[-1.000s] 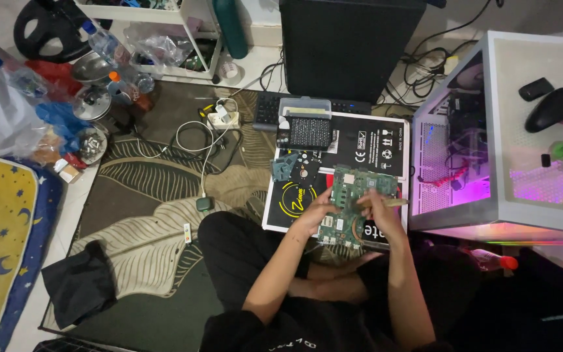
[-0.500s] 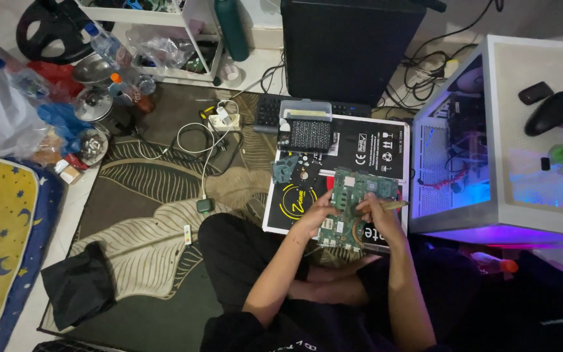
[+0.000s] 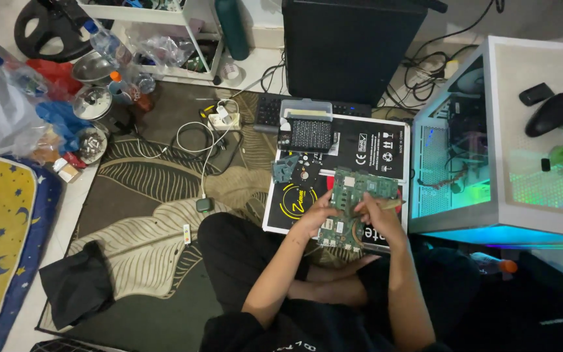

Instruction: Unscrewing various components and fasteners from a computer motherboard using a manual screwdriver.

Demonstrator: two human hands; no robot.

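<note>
Nothing much moved since 1 s ago: both hands stay on the green circuit board [image 3: 354, 207] over the black box [image 3: 373, 146]. Left hand [image 3: 317, 217] grips its edge, right hand [image 3: 378, 215] pinches a thin tool [image 3: 386, 206]. Board looks light, stiff, fragile; hold by edges.

The left hand [image 3: 314, 218] covered the near left edge of the green circuit board [image 3: 356, 205], and the right hand [image 3: 379, 218] hid part of its lower right. The slim tool [image 3: 392, 205] in the right fingers was too small to identify. The black steering wheel [image 3: 47, 26] was cut off by the top edge.
</note>
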